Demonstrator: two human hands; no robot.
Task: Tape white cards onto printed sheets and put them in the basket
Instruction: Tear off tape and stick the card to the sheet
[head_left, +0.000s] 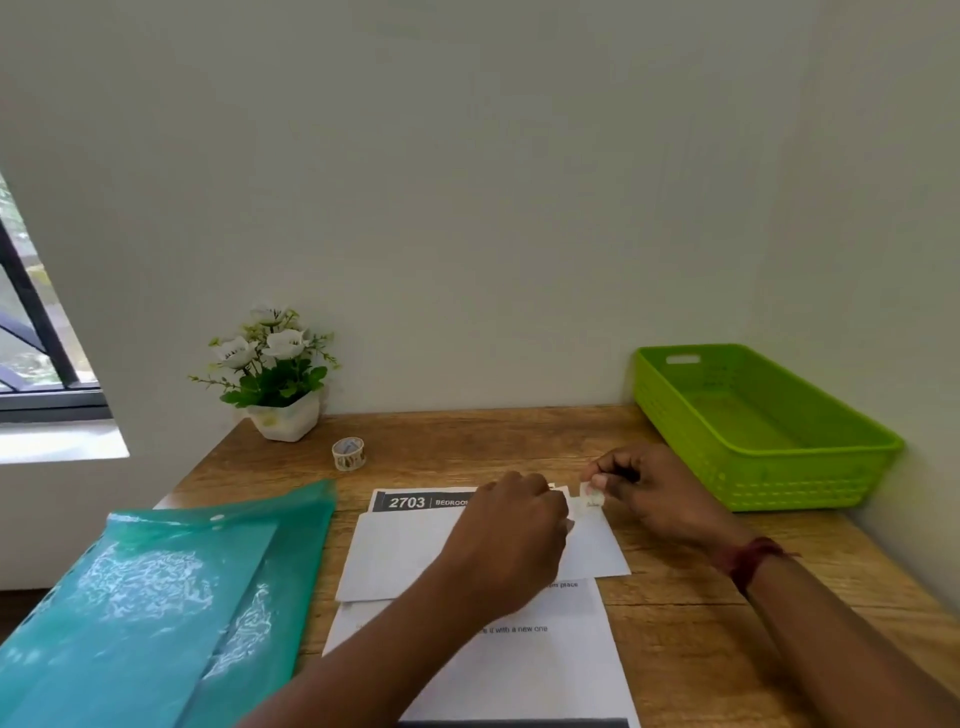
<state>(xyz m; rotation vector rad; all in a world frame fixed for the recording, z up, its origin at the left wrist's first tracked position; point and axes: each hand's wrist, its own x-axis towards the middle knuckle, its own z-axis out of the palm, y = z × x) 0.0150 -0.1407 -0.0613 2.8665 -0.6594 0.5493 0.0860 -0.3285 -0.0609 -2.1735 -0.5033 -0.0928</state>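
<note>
The left hand (514, 525) and right hand (649, 493) each keep a pinching grip on a short pale tape strip (591, 501) at the top right corner of the white card (405, 551). The card lies flat across the printed sheet (410, 502) headed "2703". Right of the card, bare wooden surface (670, 592) separates it from the green basket (769, 467).

Landmark: printed sheet (467, 654), flat on the table (675, 603) at its near edge. Card (405, 551) lies on the sheet's far half. Folder (156, 597) lies just left of the sheet. Tape roll (348, 453) stands behind it, leftward, with the plant pot (284, 418) farther behind, at the wall. Basket (831, 470) sits right of and behind the sheet, well apart. Left hand (514, 525) and right hand (649, 493) are over the sheet's far right corner, with a tape strip (592, 498) between them.
</note>
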